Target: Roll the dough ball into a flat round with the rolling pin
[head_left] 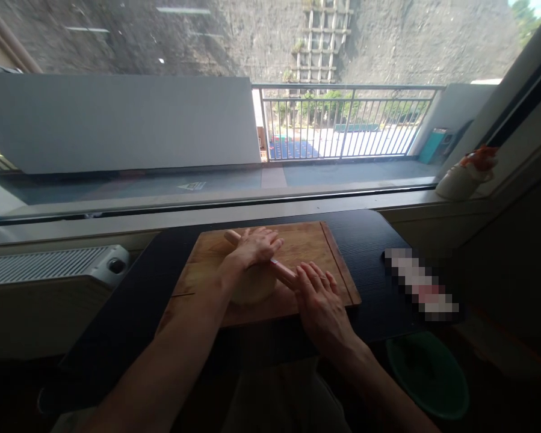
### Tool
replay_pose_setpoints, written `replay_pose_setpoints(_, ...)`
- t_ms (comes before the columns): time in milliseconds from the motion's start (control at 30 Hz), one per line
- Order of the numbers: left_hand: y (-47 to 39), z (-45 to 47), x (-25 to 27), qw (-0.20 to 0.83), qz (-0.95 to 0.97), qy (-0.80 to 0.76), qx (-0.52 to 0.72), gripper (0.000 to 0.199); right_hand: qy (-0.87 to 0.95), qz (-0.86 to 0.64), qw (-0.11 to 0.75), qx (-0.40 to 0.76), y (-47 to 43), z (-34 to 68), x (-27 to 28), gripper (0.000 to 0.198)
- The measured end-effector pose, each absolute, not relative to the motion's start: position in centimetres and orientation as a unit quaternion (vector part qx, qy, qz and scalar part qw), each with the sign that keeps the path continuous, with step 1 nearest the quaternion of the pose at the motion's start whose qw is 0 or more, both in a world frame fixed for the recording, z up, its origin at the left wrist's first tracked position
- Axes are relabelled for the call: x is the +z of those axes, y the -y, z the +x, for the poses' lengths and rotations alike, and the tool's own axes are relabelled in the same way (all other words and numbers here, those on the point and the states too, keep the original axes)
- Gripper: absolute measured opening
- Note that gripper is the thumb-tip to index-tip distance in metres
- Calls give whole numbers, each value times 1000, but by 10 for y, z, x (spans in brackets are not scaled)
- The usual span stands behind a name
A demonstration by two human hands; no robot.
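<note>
A wooden rolling pin (284, 273) lies slantwise over a round, flattened piece of pale dough (254, 287). Beneath the dough is a wooden cutting board (315, 246). My left hand (257, 245) is closed over the upper left part of the pin, with its far end sticking out past the wrist. Over the lower right end of the pin curve the fingers of my right hand (319, 297), near the board's right side. My left forearm and hand cover part of the dough.
The board rests on a black table (360, 240) by a large window. A blurred-out object (421, 282) lies on the table's right side. Below that side is a green basin (432, 373). A radiator (49, 264) stands left; a white pot (462, 180) sits on the sill.
</note>
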State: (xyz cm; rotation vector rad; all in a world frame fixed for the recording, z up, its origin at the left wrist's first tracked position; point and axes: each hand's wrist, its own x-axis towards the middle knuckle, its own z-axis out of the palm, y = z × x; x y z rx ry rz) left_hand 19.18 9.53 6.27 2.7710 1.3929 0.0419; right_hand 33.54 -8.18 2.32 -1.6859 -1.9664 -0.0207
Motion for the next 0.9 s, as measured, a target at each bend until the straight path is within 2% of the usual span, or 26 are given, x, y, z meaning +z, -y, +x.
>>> replay_pose_setpoints(233, -91, 192, 58, 17, 896, -444, 19, 55, 763, -590, 265, -5, 90, 332, 15, 56)
replay_pose_setpoints(400, -101, 210, 60, 48, 881, -471, -11, 61, 724, -630, 280, 5, 76, 337, 19, 46)
replay_pose_setpoints(500, -100, 218, 62, 50, 877, -477, -25, 58, 726, -629, 280, 1, 78, 337, 20, 47)
replay_pose_setpoints(633, -97, 207, 56, 40, 881, -470, 18, 56, 764, -585, 270, -13, 86, 333, 20, 55)
replay_pose_setpoints(800, -98, 194, 57, 33, 862, -500, 75, 56, 741, -618, 262, -13, 73, 333, 26, 43)
replay_pose_setpoints(900, -81, 176, 60, 22, 874, -477, 88, 50, 753, -609, 251, -12, 78, 332, 27, 44)
